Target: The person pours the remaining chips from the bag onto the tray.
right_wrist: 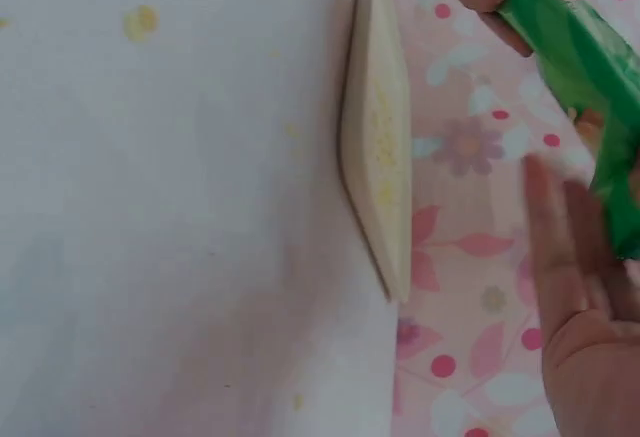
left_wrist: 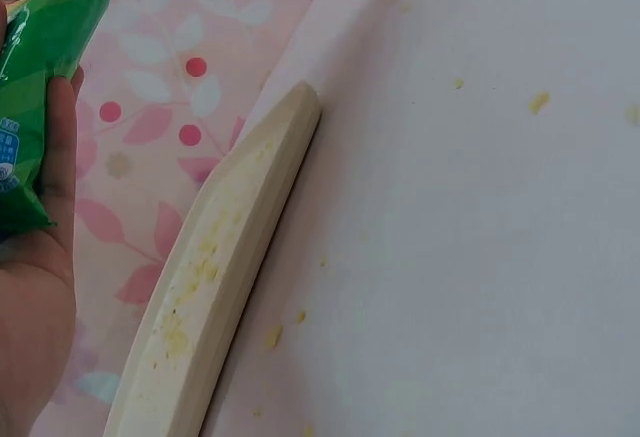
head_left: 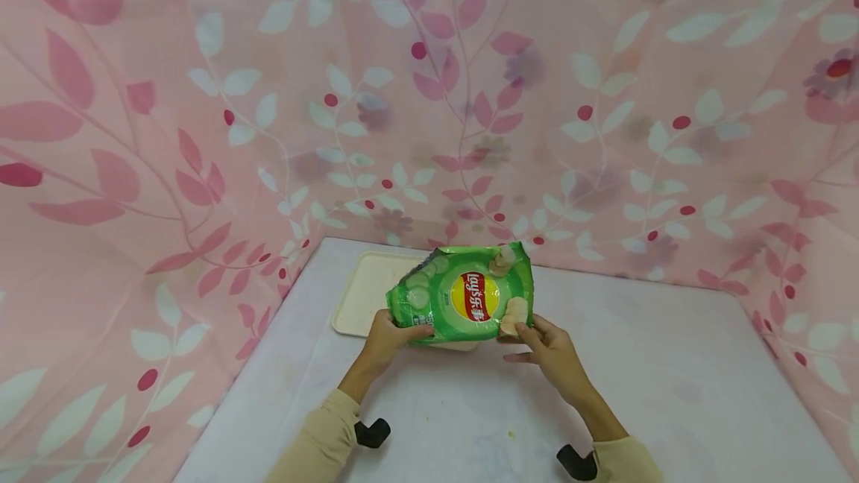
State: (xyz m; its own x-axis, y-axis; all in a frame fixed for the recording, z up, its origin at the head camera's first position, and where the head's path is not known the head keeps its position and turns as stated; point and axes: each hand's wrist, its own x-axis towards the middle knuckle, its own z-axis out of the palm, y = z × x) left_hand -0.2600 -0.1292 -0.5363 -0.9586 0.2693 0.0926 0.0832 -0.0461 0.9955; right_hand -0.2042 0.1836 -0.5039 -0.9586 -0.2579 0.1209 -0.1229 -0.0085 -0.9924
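A green Lay's chip bag [head_left: 439,300] is held up in front of the person, its printed face turned toward the head camera. At the bag's lower left, the left hand [head_left: 388,343] grips it, thumb across the front. The right hand [head_left: 555,358] pinches the lower right corner between thumb and fingers, while another finger sticks out below. In the right wrist view the bag [right_wrist: 570,47] slants across the upper right, with extended fingers of the right hand [right_wrist: 590,327] beside it. Behind the bag lies a cream tray [head_left: 362,297], partly hidden in the head view.
Yellow crumbs [left_wrist: 205,272] lie on the tray in the left wrist view. More crumbs [right_wrist: 141,23] are scattered over the white tabletop [head_left: 644,371]. A pink floral cloth [head_left: 456,95] hangs behind and along both sides. Black wrist mounts [head_left: 373,433] show near both sleeves.
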